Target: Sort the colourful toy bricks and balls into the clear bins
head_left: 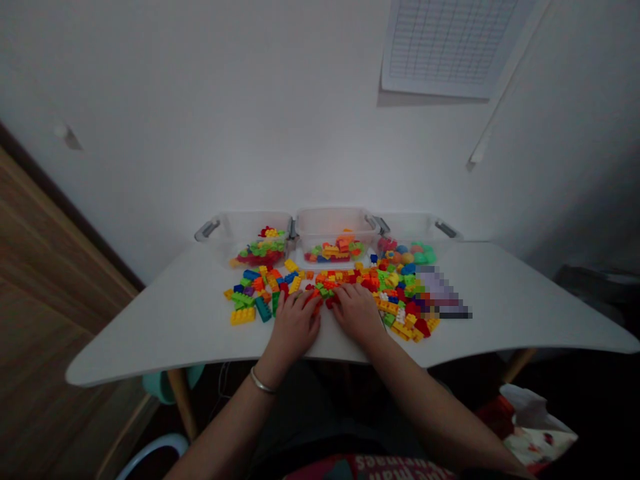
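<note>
Both hands reach into a broad heap of toy building bricks (345, 275) on a white table. My left hand (295, 323) lies over the near edge of the heap, its fingers bent and apart, touching bricks; a red brick (313, 304) shows by its index finger. Just across a narrow gap, my right hand (356, 310) is closed at the fingertips on a small dark red brick (330, 302). Green bricks (325, 291) lie between and beyond the fingertips. A yellow brick (243, 316) and a teal brick (263, 309) lie left of my left hand.
Along the wall stand three clear bins with bricks or round pieces inside: left bin (250, 223), middle bin (335, 220) and right bin (413, 223). A pixelated flat object (443, 293) lies right of the heap. The table's edge (200, 372) curves in front of me.
</note>
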`<state>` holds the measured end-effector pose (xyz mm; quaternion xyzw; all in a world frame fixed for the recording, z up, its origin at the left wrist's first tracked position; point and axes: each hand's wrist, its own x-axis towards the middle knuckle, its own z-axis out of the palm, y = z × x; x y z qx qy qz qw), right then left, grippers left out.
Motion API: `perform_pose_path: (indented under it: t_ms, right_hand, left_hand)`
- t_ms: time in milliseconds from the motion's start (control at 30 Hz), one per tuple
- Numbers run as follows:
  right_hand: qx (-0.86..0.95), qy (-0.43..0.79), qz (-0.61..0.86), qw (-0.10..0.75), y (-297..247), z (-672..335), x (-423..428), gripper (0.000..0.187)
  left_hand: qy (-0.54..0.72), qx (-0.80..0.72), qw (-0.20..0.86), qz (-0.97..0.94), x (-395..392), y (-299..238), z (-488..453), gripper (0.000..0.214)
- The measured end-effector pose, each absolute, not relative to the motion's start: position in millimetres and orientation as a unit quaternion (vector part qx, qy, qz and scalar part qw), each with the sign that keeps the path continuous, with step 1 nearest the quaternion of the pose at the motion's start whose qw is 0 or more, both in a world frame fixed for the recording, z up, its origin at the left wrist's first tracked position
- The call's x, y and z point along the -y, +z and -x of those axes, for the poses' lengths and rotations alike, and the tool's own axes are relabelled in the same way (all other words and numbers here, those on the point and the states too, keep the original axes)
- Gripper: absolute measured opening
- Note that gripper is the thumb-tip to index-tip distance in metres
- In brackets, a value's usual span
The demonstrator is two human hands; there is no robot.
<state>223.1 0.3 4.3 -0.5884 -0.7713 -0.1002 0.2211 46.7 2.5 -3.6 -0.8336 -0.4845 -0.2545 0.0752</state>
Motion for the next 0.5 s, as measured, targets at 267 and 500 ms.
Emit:
perform_pose_path:
  t_ms: [267, 500]
  right_hand:
    - [0.749, -0.092, 0.619, 0.216, 4.3, -223.7, 0.0, 0.025]
    - [0.752, -0.088, 0.621, 0.200, 2.5, -225.6, -3.5, 0.023]
  left_hand:
    - [-0.249, 0.486, 0.076, 0.834, -2.8, -4.2, -46.5, 0.036]
    - [-0.251, 0.487, 0.074, 0.833, -2.5, -3.7, -46.0, 0.037]
